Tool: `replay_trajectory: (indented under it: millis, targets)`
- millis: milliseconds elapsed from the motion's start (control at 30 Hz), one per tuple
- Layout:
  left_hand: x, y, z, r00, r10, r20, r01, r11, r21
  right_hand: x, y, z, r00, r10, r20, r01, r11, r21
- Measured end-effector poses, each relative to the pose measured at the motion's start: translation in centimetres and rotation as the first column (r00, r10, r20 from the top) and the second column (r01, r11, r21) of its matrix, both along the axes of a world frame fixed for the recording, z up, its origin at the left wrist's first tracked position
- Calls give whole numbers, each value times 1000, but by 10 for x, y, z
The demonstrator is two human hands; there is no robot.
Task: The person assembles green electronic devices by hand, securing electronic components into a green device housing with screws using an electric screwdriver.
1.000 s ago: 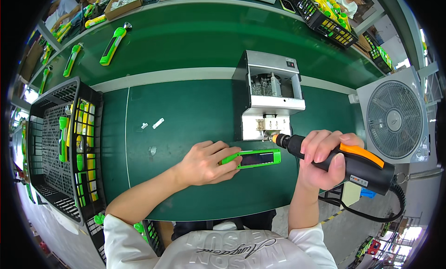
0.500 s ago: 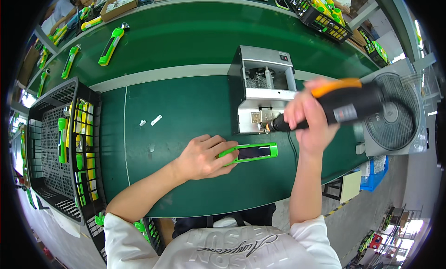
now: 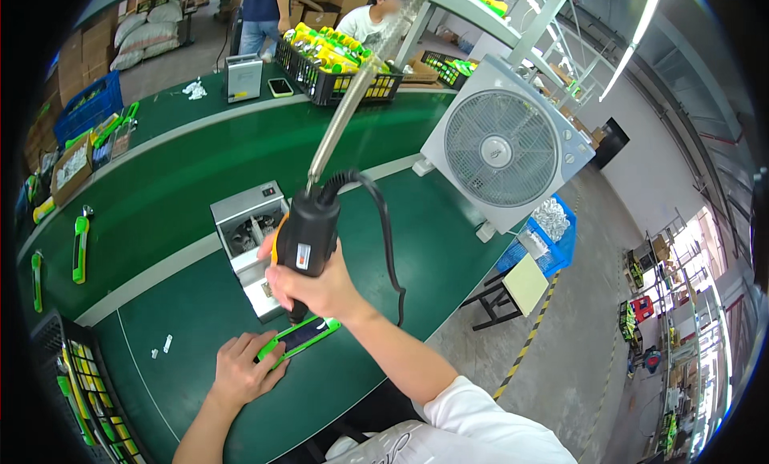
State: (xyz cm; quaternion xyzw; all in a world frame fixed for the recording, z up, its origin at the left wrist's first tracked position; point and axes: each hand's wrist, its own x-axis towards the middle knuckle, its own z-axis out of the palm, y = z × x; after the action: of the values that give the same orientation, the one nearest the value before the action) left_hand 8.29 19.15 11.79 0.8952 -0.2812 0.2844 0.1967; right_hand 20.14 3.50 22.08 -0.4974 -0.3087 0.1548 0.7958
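Note:
A black and orange electric screwdriver (image 3: 311,230) is gripped in my right hand (image 3: 327,286), standing nearly upright. It hangs from a coil spring (image 3: 344,116), and a black cable curls off its top. Its nose points down at a green work-light housing (image 3: 324,328) with a dark panel, lying on the green bench. Whether the tip touches the housing cannot be seen. My left hand (image 3: 243,368) holds the housing's near-left end between thumb and fingers. Just beyond stands a grey screw feeder (image 3: 240,210), partly covered by my right hand.
Two small white pieces (image 3: 167,344) lie on the bench at left. A black crate (image 3: 52,336) of green and yellow lights stands beyond them. Finished-looking lights (image 3: 80,249) rest on the green belt. A box fan (image 3: 501,144) stands at right, and two people are across the belt.
The view has swung to the right. My right hand has brought the screwdriver from the screw feeder to over the housing and tipped it upright. My left hand keeps its hold.

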Motion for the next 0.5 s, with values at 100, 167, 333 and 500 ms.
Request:
replay_trajectory:
  millis: [100,167,333,500]
  targets:
    - [-3,0,-1,1000,-1,29,1,1000,8,-14,-2,-11,1000,0,-13,0,1000,13]
    - [-7,0,1,1000,-11,14,11,1000,-2,-19,-5,-19,1000,15,-16,-15,1000,14]
    - [-17,6,-3,999,31,-5,-31,998,52,-26,4,-28,997,-15,-79,17,1000,26]
    - [7,-1,-7,994,-17,110,14,999,34,-21,-9,-19,999,35,6,-35,977,210]
